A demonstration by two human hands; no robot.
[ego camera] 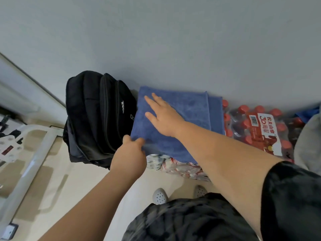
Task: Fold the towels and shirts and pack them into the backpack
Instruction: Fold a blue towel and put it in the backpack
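A blue towel lies folded flat against the grey wall, on top of a patterned fabric item that shows beneath its near edge. My right hand lies flat on the towel with straight, spread fingers. My left hand pinches the towel's near left corner. A black backpack stands upright just left of the towel, its zips looking closed.
A shrink-wrapped pack of red-capped water bottles sits right of the towel. A grey object is at the far right. A white frame and a power strip lie on the floor at left. My shoes stand below.
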